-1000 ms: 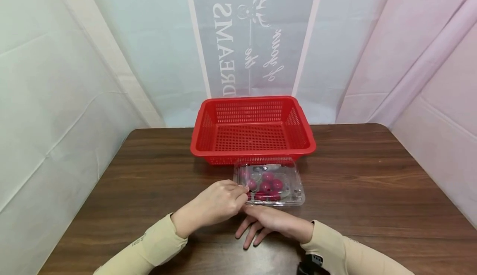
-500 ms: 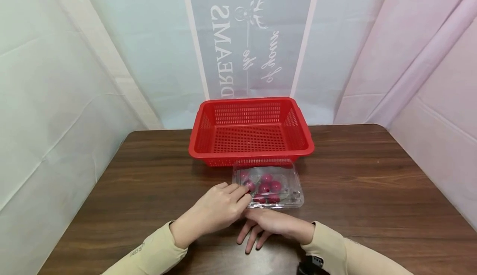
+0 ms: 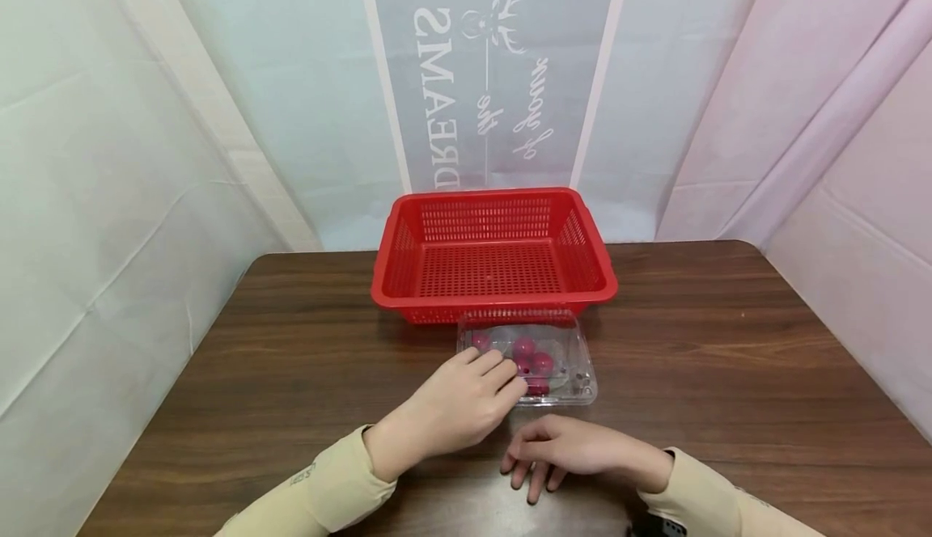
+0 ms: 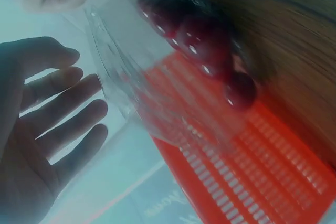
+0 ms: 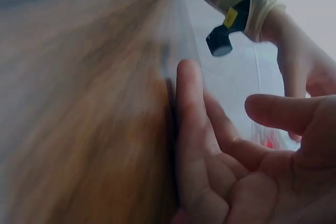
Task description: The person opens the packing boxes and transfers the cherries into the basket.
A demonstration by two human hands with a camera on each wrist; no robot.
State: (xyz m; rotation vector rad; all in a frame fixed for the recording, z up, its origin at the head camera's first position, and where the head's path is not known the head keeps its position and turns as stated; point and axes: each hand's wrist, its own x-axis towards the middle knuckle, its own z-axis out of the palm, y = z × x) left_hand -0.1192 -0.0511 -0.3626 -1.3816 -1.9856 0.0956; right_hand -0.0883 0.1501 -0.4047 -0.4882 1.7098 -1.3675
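Note:
A clear plastic clamshell box (image 3: 580,359) with several dark red cherries (image 3: 542,361) inside lies on the table, against the front of the red basket (image 3: 495,301). My left hand (image 3: 455,408) hovers over the box's near left corner and hides part of it. In the left wrist view its fingers (image 4: 89,114) are spread and loosely bent beside the box's clear wall, gripping nothing. Just in front of the box, nearer to me, my right hand (image 3: 575,446) hangs low over the table, fingers loose, holding nothing. Its palm and relaxed fingers (image 5: 191,108) show in the right wrist view.
The perforated red basket stands at the back middle of the brown wooden table (image 3: 699,375). Pale fabric walls (image 3: 131,157) enclose the table on the left, back and right. A black wrist camera (image 5: 223,40) sits at the left sleeve.
My left hand has moved right along the near edge of the box. My right hand has drawn away to the right and towards me, so the hands are now apart. Box and basket stay put.

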